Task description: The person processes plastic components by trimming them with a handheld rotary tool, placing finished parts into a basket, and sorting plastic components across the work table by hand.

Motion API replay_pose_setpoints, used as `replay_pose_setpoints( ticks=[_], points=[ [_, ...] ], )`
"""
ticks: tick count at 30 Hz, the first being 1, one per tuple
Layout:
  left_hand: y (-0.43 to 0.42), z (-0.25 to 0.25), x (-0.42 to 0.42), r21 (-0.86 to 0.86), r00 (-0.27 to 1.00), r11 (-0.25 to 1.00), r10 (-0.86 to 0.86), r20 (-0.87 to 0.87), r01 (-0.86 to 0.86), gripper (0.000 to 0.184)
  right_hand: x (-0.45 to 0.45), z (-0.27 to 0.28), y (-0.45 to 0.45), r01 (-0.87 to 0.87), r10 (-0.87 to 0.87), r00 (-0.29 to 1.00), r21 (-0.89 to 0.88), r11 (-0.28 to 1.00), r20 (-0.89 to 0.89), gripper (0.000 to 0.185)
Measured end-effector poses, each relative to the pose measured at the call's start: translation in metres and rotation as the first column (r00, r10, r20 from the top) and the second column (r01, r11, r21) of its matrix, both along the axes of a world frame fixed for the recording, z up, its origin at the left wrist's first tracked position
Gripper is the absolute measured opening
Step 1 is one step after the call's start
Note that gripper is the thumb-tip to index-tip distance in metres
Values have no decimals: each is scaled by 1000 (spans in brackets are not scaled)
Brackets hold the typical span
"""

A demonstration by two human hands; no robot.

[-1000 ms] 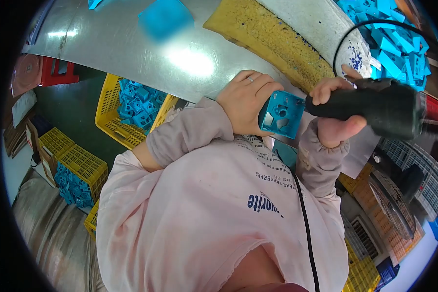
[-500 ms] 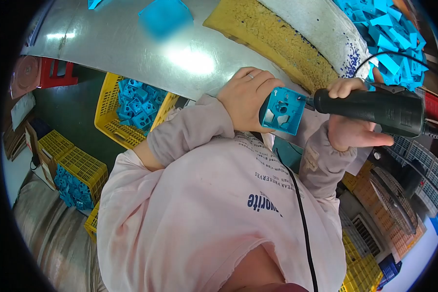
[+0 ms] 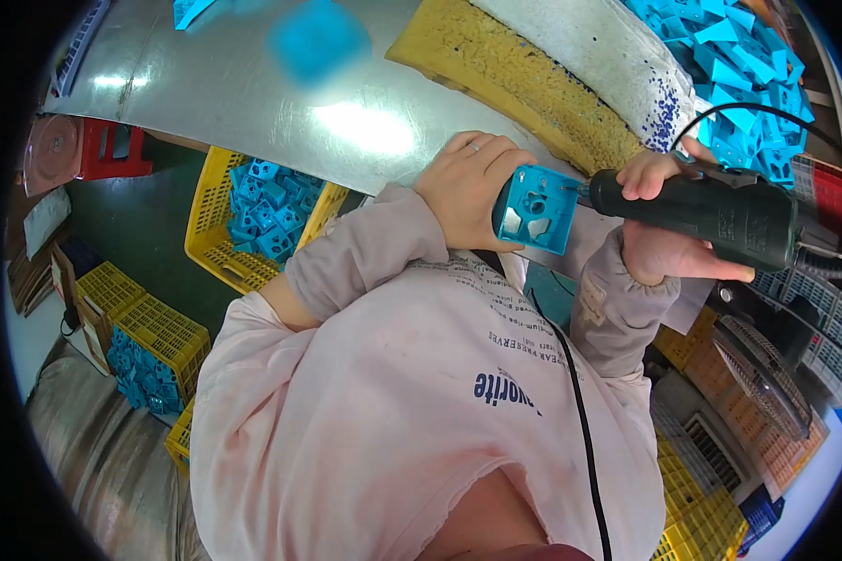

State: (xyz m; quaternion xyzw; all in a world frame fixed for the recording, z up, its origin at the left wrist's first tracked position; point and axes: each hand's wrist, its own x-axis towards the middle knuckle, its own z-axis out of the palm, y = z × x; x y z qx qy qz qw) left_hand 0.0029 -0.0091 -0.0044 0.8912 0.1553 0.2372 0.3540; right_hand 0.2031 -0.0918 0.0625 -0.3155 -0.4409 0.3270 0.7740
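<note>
My left hand [image 3: 471,192] is wrapped around a blue plastic box [image 3: 537,211], its open, holed face turned to the right side. A ring shows on one finger. My right hand [image 3: 653,178] grips a black electric screwdriver [image 3: 706,215] lying nearly level across the palm, with the thumb stretched out below it. The screwdriver's tip meets the upper right edge of the box; whether a screw is there is too small to tell. Both hands are just in front of the metal table's [image 3: 253,122] near edge.
A yellow crate [image 3: 217,201] of blue boxes stands left of the table. A yellow sponge-like strip [image 3: 505,79] and a white cloth [image 3: 617,65] lie ahead. Blue parts [image 3: 739,70] are heaped at the upper right. A fan [image 3: 762,374] and black cable [image 3: 585,439] are nearby.
The screwdriver and my right hand have shifted slightly left, and the box has tilted a little. The grip of both hands stays the same.
</note>
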Motion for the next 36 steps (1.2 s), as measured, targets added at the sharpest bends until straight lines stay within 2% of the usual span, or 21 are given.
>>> replay_pose_setpoints(
  ticks=[7,10,18,23,27,36],
  points=[
    [0,0,0,-14,1000,1000,-2,8,2,78,-2,2,-3,-69,67,997,-22,997,-48,132],
    [0,-1,0,-1,1000,1000,13,25,-13,78,-3,4,-8,-4,3,999,34,999,36,132],
    [0,-1,0,-17,1000,1000,-3,-4,3,78,-1,10,-13,72,-74,997,48,996,29,131],
    [-1,10,-2,122,990,989,-73,-123,88,71,2,23,-13,92,-92,996,-22,996,-19,127],
    [-1,21,3,285,968,944,-103,-230,168,68,6,28,-18,73,-73,997,22,997,7,121],
    [0,24,10,370,930,891,-134,-341,264,68,-3,22,-24,103,-106,993,72,992,44,115]
  ],
)
